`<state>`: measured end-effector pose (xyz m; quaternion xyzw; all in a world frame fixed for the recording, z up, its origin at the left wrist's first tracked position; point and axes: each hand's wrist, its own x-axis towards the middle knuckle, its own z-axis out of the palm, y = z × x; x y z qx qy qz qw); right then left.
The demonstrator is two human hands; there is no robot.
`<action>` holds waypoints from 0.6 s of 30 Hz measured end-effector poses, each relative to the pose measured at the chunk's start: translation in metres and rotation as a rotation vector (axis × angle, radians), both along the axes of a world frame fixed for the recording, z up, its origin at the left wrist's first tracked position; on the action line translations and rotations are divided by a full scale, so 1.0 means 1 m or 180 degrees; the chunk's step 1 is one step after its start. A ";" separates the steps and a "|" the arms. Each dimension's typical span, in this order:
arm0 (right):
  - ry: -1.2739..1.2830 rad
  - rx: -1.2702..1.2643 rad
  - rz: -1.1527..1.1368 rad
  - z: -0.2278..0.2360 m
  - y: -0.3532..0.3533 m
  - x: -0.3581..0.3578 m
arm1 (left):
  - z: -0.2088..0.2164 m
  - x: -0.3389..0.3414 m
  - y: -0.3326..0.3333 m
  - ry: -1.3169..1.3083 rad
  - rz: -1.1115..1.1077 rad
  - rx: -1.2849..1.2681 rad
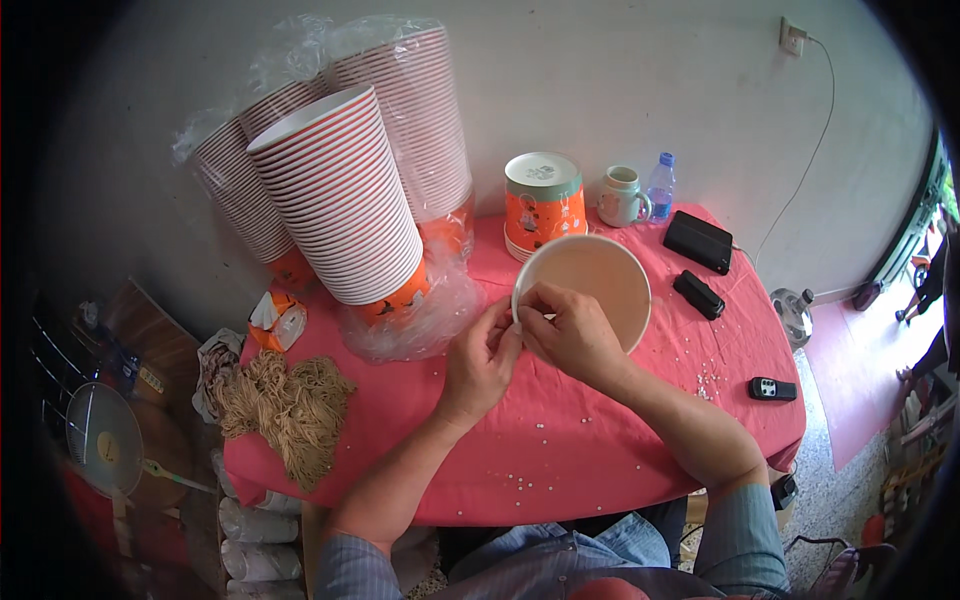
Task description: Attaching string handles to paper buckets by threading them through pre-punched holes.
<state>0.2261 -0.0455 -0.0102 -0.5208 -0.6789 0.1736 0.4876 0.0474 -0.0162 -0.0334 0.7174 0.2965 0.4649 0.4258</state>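
Both my hands meet at the left rim of an open paper tub, in the middle of the frame.
My left hand is narrow, pinching the tub's edge; my right hand curls its fingers over the mouth, though I can't quite tell whether they grip the rim or something small. On the pink-covered tabletop, an upturned orange tub stands just beyond, tall tub stacks fill the upper left, and tan strings lie heaped lower left.
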 end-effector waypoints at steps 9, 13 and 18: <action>0.0019 -0.0055 0.0049 0.001 0.003 0.003 | -0.014 0.001 0.009 -0.0004 0.0249 0.0068; 0.0077 -0.0129 0.0069 0.002 0.001 0.002 | -0.016 0.002 0.011 -0.0140 0.0281 -0.0026; 0.0102 -0.0323 0.0101 0.007 -0.002 0.001 | -0.011 -0.001 0.007 0.0298 0.0597 0.0454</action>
